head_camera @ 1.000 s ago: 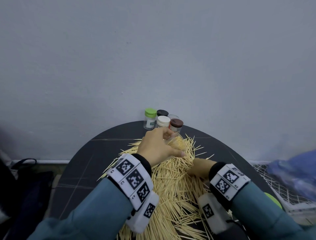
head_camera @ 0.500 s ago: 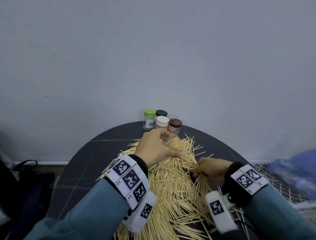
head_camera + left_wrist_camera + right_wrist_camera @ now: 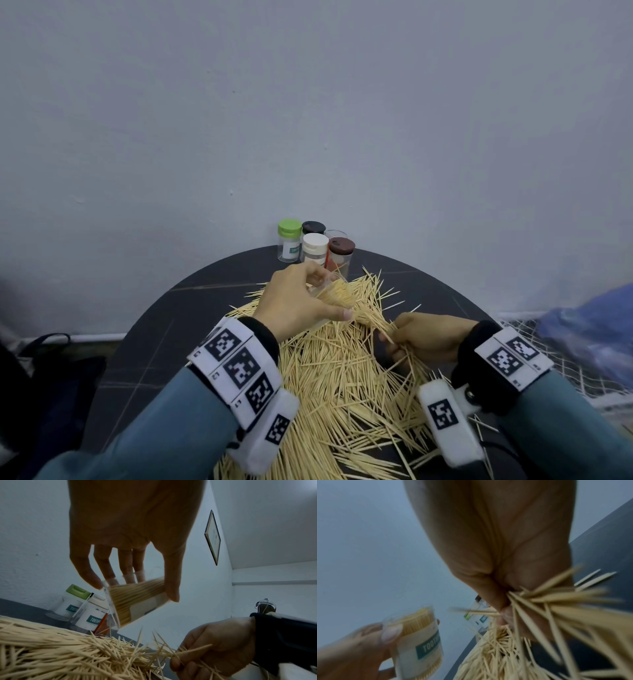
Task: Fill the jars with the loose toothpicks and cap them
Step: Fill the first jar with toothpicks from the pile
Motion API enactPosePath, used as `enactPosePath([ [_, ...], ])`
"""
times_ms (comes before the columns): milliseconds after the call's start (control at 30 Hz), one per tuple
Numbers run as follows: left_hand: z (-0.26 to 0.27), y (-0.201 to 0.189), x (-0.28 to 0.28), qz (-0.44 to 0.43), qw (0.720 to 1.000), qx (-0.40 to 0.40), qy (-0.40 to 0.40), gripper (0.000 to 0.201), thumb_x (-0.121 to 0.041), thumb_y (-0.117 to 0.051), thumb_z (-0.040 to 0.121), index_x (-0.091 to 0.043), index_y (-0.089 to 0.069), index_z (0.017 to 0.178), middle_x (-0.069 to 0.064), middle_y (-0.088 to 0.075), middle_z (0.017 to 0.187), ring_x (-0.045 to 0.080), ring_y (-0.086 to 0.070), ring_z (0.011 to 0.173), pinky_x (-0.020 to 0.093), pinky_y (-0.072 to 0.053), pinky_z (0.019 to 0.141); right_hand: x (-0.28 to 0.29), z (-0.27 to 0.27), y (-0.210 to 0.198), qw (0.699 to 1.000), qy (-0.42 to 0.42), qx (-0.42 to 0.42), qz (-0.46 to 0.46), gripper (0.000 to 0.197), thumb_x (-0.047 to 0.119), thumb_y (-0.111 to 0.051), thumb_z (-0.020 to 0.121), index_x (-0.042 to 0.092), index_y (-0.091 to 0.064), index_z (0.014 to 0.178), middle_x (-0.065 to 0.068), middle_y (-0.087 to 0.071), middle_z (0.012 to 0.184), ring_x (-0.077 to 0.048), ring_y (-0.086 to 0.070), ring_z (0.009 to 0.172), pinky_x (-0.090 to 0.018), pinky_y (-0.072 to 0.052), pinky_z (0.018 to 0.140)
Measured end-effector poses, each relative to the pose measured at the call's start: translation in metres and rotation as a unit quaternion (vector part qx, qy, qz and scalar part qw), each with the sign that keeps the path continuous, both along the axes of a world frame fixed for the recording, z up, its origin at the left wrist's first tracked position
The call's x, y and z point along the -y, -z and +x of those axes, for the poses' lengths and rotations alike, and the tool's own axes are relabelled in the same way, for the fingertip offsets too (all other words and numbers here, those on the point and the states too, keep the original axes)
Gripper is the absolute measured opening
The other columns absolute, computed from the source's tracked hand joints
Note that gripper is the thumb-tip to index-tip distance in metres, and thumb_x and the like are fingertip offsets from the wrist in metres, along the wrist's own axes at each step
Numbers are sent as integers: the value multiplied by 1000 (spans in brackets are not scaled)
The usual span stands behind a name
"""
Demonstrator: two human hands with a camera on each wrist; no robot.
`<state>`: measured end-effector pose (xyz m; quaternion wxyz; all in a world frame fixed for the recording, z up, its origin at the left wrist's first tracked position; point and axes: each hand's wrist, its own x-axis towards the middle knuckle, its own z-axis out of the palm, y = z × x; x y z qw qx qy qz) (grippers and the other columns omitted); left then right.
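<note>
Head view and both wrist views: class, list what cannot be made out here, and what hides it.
- Open jar, head view: its fill level, hidden by the left hand.
- Toothpick bundle, right wrist view: its count, motion-blurred.
- Clear uncapped jar, head view: its contents, behind the brown-capped jar.
- Jar labels, head view: too small.

Clear jar [image 3: 137, 599] tilted, nearly full – loose toothpicks [image 3: 342, 383] heaped below.

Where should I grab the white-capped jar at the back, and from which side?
Grip the white-capped jar by its cap from above. Other jars crowd its left, back and right, and the left hand blocks the front, so only the top is open.
</note>
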<state>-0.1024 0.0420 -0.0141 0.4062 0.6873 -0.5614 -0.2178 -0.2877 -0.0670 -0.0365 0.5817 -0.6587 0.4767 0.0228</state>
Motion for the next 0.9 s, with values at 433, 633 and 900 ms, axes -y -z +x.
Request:
enactPosePath([
  [433,1,4,2,0,1000,9,2,65,-37,-88,56,-24,-62,115,-10,-63,108,4,-55,94,11,-39,69,-6,19,-4,981,65,184,19,32,3,-29,101,7,-41,72,-1,-41,58,-5,-39,43,-15,-34,43],
  [633,-2,6,2,-1,1000,21,10,63,-35,-87,58,-24,-62,114,-13,-62,105,1,-54,91,9,-37,66,-4,27,-8,934,138,328,14,29,8,-25,102,11,-37,76,3,-36,52,-4,-33,40,-13,-29,39],
  [900,-5,10,2,19,999,36,23,60,-33,-88,59,-27,-62,113,-17,-60,101,1,-53,92,12,-36,66,-7,29,-36,835,202,511,-19,30,9,-25,102,10,-41,77,5,-36,50,-3,-33,39,-13,-29,38],
])
